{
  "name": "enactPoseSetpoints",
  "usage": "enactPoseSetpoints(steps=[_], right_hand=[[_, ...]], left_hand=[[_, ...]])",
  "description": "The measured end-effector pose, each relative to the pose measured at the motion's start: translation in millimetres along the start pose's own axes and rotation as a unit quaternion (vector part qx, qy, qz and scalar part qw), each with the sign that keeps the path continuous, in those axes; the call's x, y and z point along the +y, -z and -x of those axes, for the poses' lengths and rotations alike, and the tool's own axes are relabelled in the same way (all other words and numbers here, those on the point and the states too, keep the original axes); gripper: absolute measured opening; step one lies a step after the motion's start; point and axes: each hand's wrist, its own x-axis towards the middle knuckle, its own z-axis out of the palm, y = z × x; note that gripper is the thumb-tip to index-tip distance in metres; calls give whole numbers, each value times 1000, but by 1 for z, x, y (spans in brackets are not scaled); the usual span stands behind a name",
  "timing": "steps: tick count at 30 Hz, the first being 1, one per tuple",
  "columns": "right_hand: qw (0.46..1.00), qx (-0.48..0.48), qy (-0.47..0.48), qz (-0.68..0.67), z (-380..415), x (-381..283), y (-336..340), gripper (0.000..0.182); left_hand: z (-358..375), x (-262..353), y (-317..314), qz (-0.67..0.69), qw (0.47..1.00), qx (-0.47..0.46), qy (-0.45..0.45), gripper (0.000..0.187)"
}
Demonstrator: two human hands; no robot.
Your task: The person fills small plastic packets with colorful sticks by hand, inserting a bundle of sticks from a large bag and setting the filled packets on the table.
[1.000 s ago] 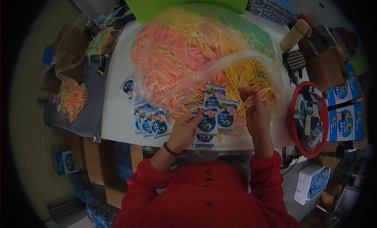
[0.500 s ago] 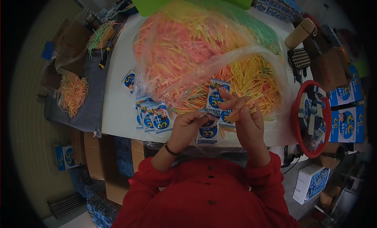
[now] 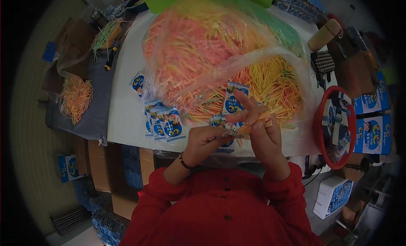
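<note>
My left hand [image 3: 204, 143] pinches a small printed packet [image 3: 231, 133] by its side. In my right hand [image 3: 266, 134] is a small bundle of thin yellow-orange sticks [image 3: 244, 130], gripped between thumb and fingers with the index finger raised. The near ends of the sticks reach right to the packet's edge. Just beyond both hands, a blue-and-white packet [image 3: 234, 103] lies against a big clear plastic bag [image 3: 237, 66] full of pink, yellow and green sticks. More packets [image 3: 172, 124] overlap in a pile left of my hands.
A red basket [image 3: 318, 131] with packets inside stands at the table's right edge. Behind it are a tan bottle [image 3: 323, 35] and a checkered pouch [image 3: 322, 62]. Loose sticks [image 3: 76, 100] lie on a grey cloth to the left. Blue printed boxes [image 3: 373, 134] are stacked at right.
My left hand has turned and moved slightly right, bringing the packet up against the stick ends. My right hand has shifted a little down and left with the bundle.
</note>
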Motion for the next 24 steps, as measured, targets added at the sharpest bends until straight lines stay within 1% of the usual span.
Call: enactPoseSetpoints(steps=[2, 3, 6, 12, 14, 15, 17, 18, 20, 21, 23, 24], right_hand=[[997, -22, 32, 60, -2, -2, 0, 21], [997, -23, 31, 60, -1, -1, 1, 21], [998, -19, 12, 64, 0, -1, 1, 18], [991, -43, -7, 125, 3, 3, 1, 13], [980, -98, -33, 170, 7, 10, 8, 12], [980, -99, -32, 170, 10, 14, 10, 12], [980, -112, -61, 152, 17, 19, 11, 14], [980, -113, -61, 152, 19, 20, 11, 14], [967, -115, -66, 219, 20, 20, 11, 18], [967, -115, -65, 219, 19, 18, 11, 18], [948, -111, -57, 294, 15, 12, 8, 29], [948, -110, -56, 294, 13, 8, 9, 29]], left_hand=[[0, 3, 0, 26, 999, 11, 30, 15], [1, 1, 0, 26, 999, 11, 30, 15], [2, -3, 0, 44, 999, 12, 25, 15], [2, -5, -2, 58, 998, 16, 22, 15], [2, -7, 1, 50, 999, 1, 3, 18], [0, -1, 0, 49, 999, 2, 3, 18], [-4, 12, -2, 117, 992, 20, 42, 25], [-2, 6, -3, 116, 992, 20, 42, 25], [3, -14, -5, 132, 991, -8, 23, 25], [3, -17, -8, 132, 991, -8, 22, 25], [3, -20, -14, 235, 966, -1, 107, 27], [1, -19, -13, 235, 966, -1, 107, 27]])
